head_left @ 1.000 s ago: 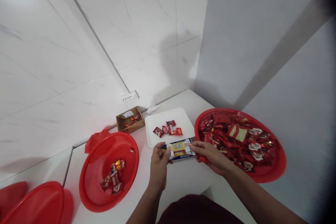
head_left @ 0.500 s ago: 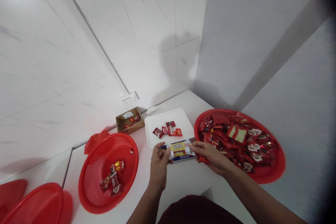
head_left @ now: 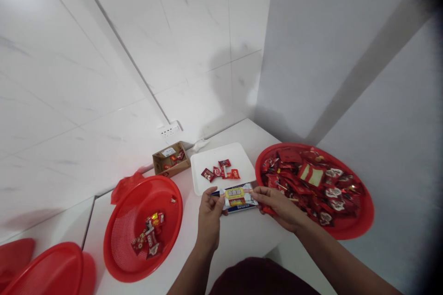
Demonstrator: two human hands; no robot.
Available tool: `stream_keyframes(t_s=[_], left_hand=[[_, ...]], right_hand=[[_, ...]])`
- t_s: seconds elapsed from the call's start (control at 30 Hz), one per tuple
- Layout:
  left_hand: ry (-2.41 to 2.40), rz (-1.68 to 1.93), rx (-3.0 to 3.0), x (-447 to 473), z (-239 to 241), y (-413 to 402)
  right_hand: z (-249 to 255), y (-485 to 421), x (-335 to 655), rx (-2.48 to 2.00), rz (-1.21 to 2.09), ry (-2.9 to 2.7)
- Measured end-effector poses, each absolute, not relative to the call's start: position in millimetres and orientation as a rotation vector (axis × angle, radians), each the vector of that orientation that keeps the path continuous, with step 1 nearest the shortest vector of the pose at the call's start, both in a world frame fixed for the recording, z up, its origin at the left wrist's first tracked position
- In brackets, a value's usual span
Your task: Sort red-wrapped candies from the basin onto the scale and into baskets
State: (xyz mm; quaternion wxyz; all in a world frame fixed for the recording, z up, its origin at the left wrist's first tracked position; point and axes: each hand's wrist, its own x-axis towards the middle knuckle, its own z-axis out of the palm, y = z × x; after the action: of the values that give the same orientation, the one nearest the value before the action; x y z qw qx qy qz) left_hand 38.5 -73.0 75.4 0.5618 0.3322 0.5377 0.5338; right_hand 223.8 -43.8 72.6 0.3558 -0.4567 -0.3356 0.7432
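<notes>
My left hand (head_left: 210,212) pinches the left end of a small bundle of wrapped snack packets (head_left: 237,197), with a white and yellow packet on top and a dark blue one under it. At the other end, my right hand (head_left: 277,205) grips the bundle between thumb and fingers, with red and dark red wrapping by its fingertips. The bundle is held flat in front of me, just past the near edge of a white tray (head_left: 204,153). Several small red packets (head_left: 218,172) lie in the tray.
On the right stands a red basket (head_left: 367,221) heaped with red packets. A red strainer basket (head_left: 119,221) with a few packets is on the left. A cardboard box (head_left: 162,166) sits against the wall below a socket (head_left: 169,130). More red baskets (head_left: 51,267) fill the lower left corner.
</notes>
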Motion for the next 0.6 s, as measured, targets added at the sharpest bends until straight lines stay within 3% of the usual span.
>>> stream_keyframes(t_s=[0.6], left_hand=[[1.242, 1.235, 0.788, 37.0, 77.3, -77.2]], right_hand=[[77.6, -49.5, 222.8, -1.18, 1.915, -0.874]])
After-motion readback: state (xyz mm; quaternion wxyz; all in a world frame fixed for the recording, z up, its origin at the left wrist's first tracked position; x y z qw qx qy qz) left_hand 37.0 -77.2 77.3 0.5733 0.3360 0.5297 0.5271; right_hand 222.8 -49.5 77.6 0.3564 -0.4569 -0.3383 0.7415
